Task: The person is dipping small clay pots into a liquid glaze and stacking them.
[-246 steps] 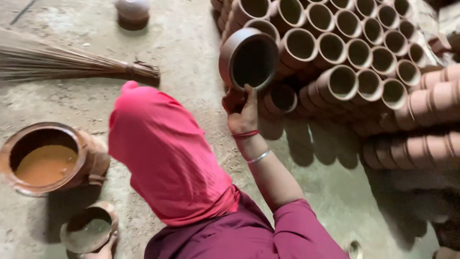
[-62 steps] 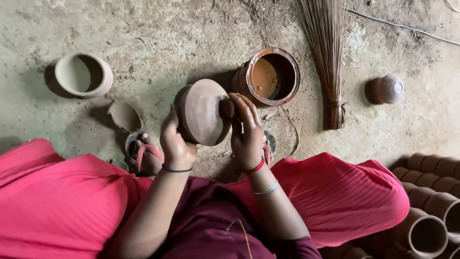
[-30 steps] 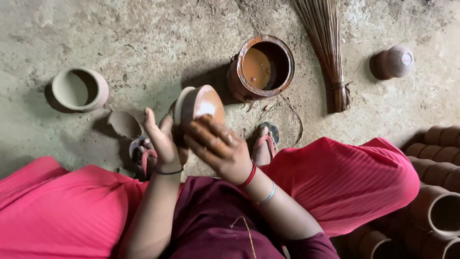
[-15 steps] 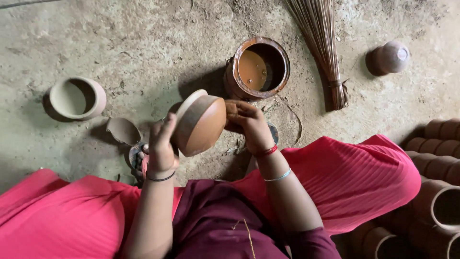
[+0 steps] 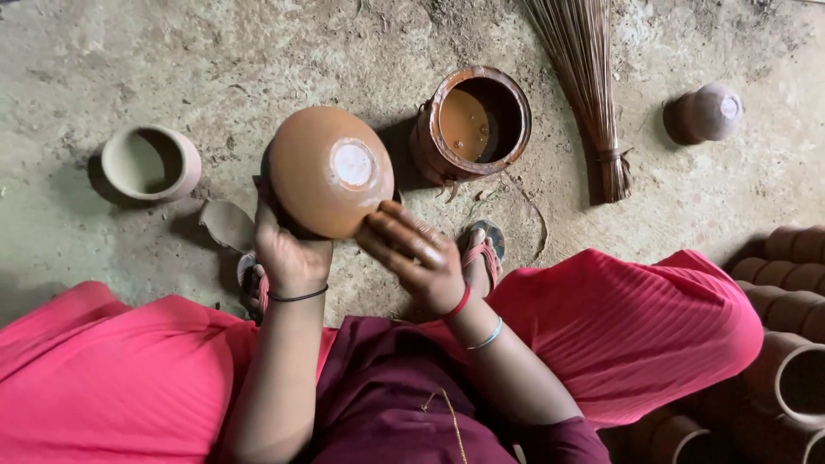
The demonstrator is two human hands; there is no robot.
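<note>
A round brown clay pot (image 5: 329, 169) is held up with its bottom facing me, a pale circle at its centre. My left hand (image 5: 290, 249) grips it from below at its lower left rim. My right hand (image 5: 412, 252) lies flat against the pot's lower right side, fingers wet with brown slip. Just behind the pot stands a large dark vessel (image 5: 473, 123) holding orange-brown liquid.
A pale clay pot (image 5: 151, 161) and a broken shard (image 5: 226, 222) lie on the dirt floor at left. A broom (image 5: 588, 79) and an upturned pot (image 5: 704, 112) lie at right. Stacked clay pots (image 5: 784, 344) fill the lower right corner. My sandalled feet (image 5: 481, 249) rest below.
The pot has been turned in my hands, from its side to bottom-up toward me. My right hand has slid from its far side to its lower right edge.
</note>
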